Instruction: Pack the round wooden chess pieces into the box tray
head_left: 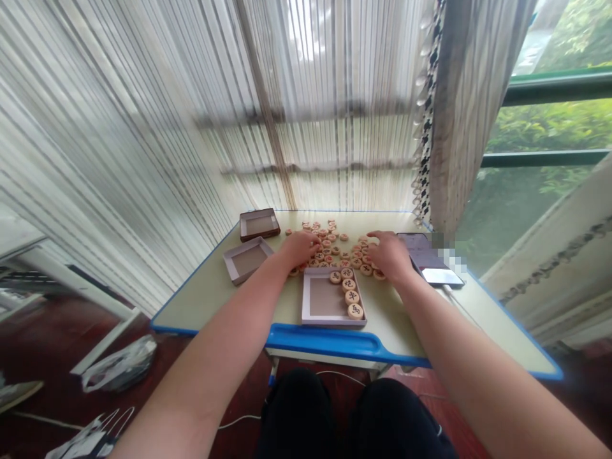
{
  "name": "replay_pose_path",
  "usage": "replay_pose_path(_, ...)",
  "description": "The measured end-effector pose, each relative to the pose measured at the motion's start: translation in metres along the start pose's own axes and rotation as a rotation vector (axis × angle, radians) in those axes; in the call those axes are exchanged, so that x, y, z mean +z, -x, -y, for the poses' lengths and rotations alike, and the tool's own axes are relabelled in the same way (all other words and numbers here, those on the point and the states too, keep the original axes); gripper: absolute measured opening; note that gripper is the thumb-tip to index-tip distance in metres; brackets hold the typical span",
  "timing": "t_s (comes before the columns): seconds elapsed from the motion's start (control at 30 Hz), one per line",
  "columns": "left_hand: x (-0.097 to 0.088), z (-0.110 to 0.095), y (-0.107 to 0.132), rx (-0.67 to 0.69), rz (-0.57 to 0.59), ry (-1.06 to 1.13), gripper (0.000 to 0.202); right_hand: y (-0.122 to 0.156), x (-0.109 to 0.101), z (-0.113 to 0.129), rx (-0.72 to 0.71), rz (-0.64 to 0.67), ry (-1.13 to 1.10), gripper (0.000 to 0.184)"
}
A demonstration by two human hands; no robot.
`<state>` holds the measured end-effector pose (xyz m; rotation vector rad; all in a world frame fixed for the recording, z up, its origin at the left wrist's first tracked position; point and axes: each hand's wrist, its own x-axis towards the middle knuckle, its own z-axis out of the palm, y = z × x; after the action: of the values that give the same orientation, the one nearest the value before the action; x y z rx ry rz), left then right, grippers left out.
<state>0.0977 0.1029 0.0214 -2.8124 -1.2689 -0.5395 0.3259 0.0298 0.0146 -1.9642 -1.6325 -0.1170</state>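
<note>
Round wooden chess pieces (335, 245) with red and black characters lie scattered on a small pale table (224, 293) with a blue edge. My left hand (300, 247) rests palm down on the left part of the pile, fingers bent over the pieces. My right hand (389, 254) lies palm down on the right part, fingers spread. Just in front of the pile sits a grey box tray (321, 299) with a column of several pieces (351, 296) along its right side.
An empty grey box tray (246, 259) and a brown one (259, 224) sit at the table's left back. A phone (430, 259) with a cable lies at the right. Striped curtains hang behind; bags and cords lie on the floor at left.
</note>
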Motion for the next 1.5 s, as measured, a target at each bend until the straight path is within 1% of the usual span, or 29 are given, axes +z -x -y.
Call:
replay_pose_path(0.07,0.000,0.001,0.000,-0.001,0.019,-0.002,0.026,-0.001,0.000,-0.003,0.037,0.051,0.017,0.039)
replay_pose_path(0.13,0.000,0.000,0.000,-0.009,0.010,-0.001,0.025,-0.002,0.001,-0.005,0.052,0.084,0.003,0.039)
replay_pose_path(0.3,0.002,-0.001,0.003,-0.041,-0.043,0.026,0.027,-0.003,0.001,-0.008,0.059,0.073,-0.107,0.038)
replay_pose_path(0.43,0.004,0.002,0.003,-0.049,-0.101,0.045,0.033,-0.005,0.000,-0.013,0.103,0.045,-0.157,0.039)
replay_pose_path(0.53,0.004,0.006,0.003,-0.077,-0.124,0.029,0.035,-0.005,-0.001,-0.016,0.142,0.078,-0.133,0.040)
replay_pose_path(0.6,0.004,0.009,0.003,-0.131,-0.119,0.006,0.035,-0.003,-0.001,-0.016,0.148,0.113,-0.117,0.039)
replay_pose_path(0.7,0.003,0.012,0.003,-0.197,-0.054,-0.022,0.033,-0.001,-0.002,-0.013,0.115,0.132,-0.137,0.035)
replay_pose_path(0.77,0.003,0.013,0.003,-0.205,-0.019,-0.026,0.031,0.000,-0.002,-0.010,0.092,0.136,-0.141,0.033)
replay_pose_path(0.93,0.005,0.013,0.001,-0.186,-0.043,0.017,0.032,0.000,0.002,-0.002,0.066,0.134,-0.117,0.031)
replay_pose_path(1.03,0.006,0.017,-0.002,-0.201,-0.057,0.059,0.034,0.000,0.005,-0.001,0.038,0.113,-0.098,0.031)
replay_pose_path(1.1,0.005,0.021,-0.003,-0.228,-0.060,0.090,0.035,0.001,0.007,-0.001,-0.016,0.074,-0.072,0.031)
replay_pose_path(1.2,0.002,0.025,-0.003,-0.260,-0.075,0.124,0.036,0.005,0.009,0.002,-0.157,0.043,-0.083,0.028)
replay_pose_path(1.27,0.000,0.026,-0.002,-0.266,-0.073,0.114,0.035,0.008,0.009,0.008,-0.266,0.062,-0.124,0.027)
replay_pose_path(1.33,-0.002,0.024,0.000,-0.251,-0.044,0.088,0.032,0.009,0.008,0.015,-0.333,0.107,-0.152,0.027)
replay_pose_path(1.4,-0.004,0.020,0.002,-0.218,-0.015,0.061,0.027,0.005,0.006,0.024,-0.340,0.175,-0.137,0.027)
replay_pose_path(1.5,-0.007,0.014,0.004,-0.139,-0.022,0.045,0.025,-0.006,0.004,0.034,-0.273,0.249,-0.076,0.027)
